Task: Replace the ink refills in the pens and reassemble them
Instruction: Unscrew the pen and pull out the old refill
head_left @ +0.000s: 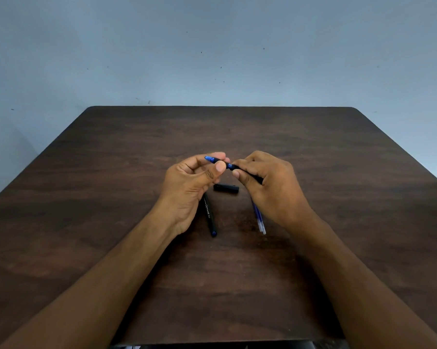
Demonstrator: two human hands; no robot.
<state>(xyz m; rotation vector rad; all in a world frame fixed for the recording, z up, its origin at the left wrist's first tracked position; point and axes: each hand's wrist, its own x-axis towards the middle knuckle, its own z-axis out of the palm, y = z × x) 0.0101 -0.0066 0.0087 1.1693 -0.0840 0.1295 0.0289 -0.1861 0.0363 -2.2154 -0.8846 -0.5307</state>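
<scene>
Both hands hold one black pen with blue trim (228,165) above the table's middle. My left hand (192,187) pinches its blue-tipped front section between thumb and fingers. The black barrel runs into my right hand (270,187), which grips it; a blue ring shows at the joint between the two hands. A black pen cap (226,188) lies on the table just below the hands. A second black pen with white lettering (209,215) lies partly under my left hand. Several thin blue and clear refills (259,219) lie partly hidden under my right hand.
The dark brown wooden table (338,222) has rounded far corners and stands against a pale blue-grey wall (212,51). Its near edge runs just above the bottom of the view, between my forearms.
</scene>
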